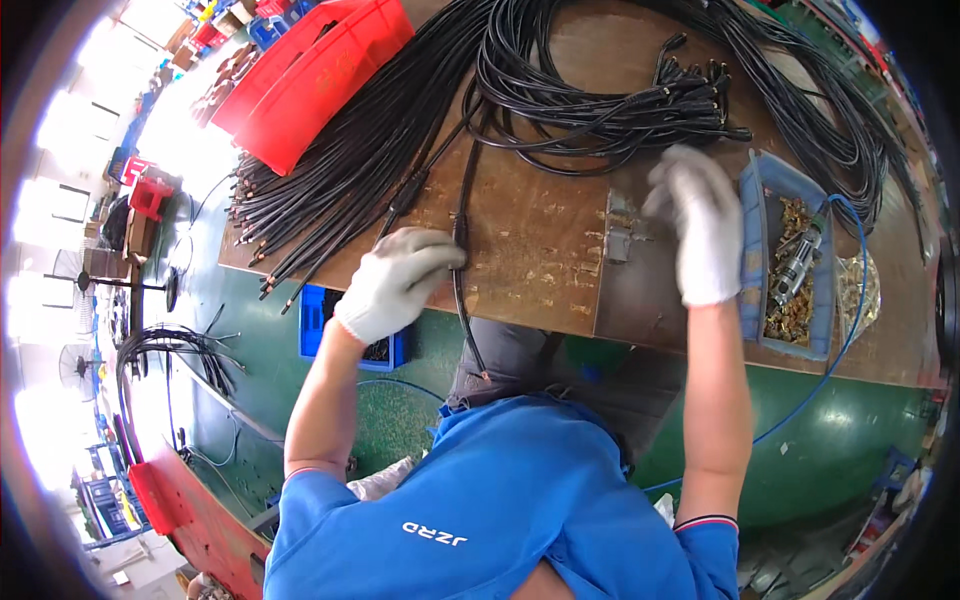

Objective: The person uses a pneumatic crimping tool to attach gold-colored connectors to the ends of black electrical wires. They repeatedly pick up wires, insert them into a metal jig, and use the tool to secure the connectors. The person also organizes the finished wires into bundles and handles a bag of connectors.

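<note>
My left hand, in a white work glove, is at the table's front edge. Its fingers close on a black cable at a thicker section. One end of this cable hangs over the edge toward my lap, with a coppery tip. My right hand, also gloved in white, is raised over the table between the coiled cables and a grey-blue bin. Its fingers are loosely bent and apart, slightly blurred, with nothing visible in them. Many straight black cable ends fan out beyond my left hand.
The bin holds brass-coloured small parts and a metal air tool on a blue hose. A red crate stands at the far left on cables. More cables lie far right. Below the edge is a blue box.
</note>
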Motion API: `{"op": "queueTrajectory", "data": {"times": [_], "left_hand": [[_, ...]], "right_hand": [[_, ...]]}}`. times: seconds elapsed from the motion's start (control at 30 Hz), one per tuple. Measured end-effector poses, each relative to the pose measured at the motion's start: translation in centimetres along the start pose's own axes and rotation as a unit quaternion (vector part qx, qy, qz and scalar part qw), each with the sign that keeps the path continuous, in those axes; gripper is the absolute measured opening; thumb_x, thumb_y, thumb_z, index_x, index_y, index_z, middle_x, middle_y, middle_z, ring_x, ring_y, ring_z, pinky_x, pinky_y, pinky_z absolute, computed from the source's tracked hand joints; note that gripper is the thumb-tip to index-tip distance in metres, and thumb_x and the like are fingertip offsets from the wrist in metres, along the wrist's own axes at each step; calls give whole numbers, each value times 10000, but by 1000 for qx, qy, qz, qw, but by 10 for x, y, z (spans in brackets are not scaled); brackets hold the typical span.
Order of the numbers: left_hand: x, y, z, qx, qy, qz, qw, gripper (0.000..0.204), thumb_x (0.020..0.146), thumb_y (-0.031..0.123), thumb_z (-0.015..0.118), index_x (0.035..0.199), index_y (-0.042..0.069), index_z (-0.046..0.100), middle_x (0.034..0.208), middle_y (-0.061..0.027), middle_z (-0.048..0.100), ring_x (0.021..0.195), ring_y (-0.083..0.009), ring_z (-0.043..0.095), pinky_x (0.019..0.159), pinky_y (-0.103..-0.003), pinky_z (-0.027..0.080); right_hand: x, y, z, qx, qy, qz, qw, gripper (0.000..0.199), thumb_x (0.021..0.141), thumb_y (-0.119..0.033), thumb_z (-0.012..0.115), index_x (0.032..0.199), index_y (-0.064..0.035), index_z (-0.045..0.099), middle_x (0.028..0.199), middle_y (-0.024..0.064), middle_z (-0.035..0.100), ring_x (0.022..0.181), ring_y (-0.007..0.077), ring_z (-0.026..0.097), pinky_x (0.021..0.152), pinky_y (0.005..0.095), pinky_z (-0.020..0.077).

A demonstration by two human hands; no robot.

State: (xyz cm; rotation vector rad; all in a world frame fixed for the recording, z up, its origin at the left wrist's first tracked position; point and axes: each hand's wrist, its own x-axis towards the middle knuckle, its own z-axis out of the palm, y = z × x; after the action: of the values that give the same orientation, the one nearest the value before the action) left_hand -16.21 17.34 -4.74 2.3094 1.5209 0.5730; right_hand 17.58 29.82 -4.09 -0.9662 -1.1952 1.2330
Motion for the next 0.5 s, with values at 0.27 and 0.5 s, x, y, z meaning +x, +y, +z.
{"op": "queueTrajectory", "data": {"times": [0.27,0.5], "left_hand": [[5,3,7,139,-74,116,981,394,685,230,821,1067,182,737,1349,-108,589,1342,-396,483,1107,-543,417],[52,3,22,47,-96,267,958,293,690,236,815,923,100,701,1007,-76,681,1104,-307,632,1118,-538,433]], "right_hand": [[-97,31,81,-315,-308,-85,893,273,946,-317,664,1059,-74,713,985,180,733,924,366,722,803,455,582],[-123,29,77,-447,-294,-67,842,402,950,-404,649,1191,-83,645,963,190,724,847,395,726,751,497,583]]}}
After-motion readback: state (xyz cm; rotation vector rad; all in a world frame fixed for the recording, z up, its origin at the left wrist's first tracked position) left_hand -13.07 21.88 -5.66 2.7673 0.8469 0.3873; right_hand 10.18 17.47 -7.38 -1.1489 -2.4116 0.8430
